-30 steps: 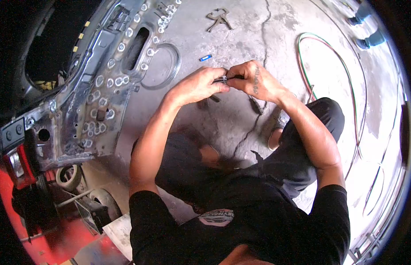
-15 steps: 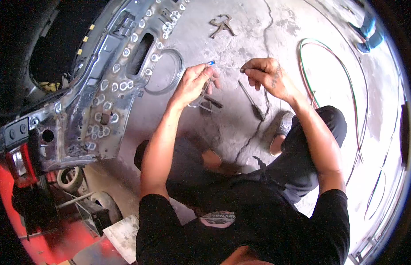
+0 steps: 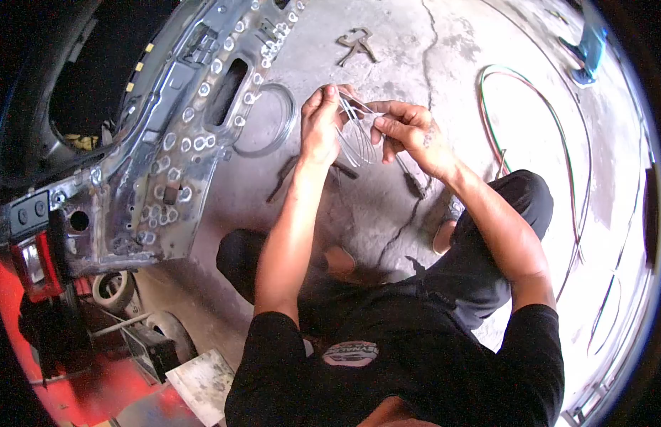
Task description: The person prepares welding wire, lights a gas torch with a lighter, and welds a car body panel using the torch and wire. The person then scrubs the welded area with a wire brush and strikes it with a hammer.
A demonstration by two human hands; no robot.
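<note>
Several thin, pale wire strands (image 3: 359, 142) hang in loops between my two hands. My left hand (image 3: 324, 121) is closed on the strands near their upper end. Just to the right, my right hand (image 3: 410, 132) pinches the wire between thumb and fingers. Below them, a screwdriver-like tool (image 3: 414, 183) lies on the floor, its upper part hidden behind my right hand. Dark bar-like tools (image 3: 282, 179) lie behind my left wrist. A coil of wire (image 3: 282, 135) rests on the floor beside the metal body panel (image 3: 181, 149).
A clamp-like metal tool (image 3: 357, 47) lies ahead on the cracked floor. Red and green hoses (image 3: 544, 99) curve at the right. Another person's legs (image 3: 592, 50) stand at the upper right. Small wheels (image 3: 113, 290) and a red surface (image 3: 117, 388) are at the lower left.
My hands parted, then came back together, with the wire strands now spread in loops between them. The blue item seen earlier near my left hand no longer shows. The other person's legs have shifted slightly.
</note>
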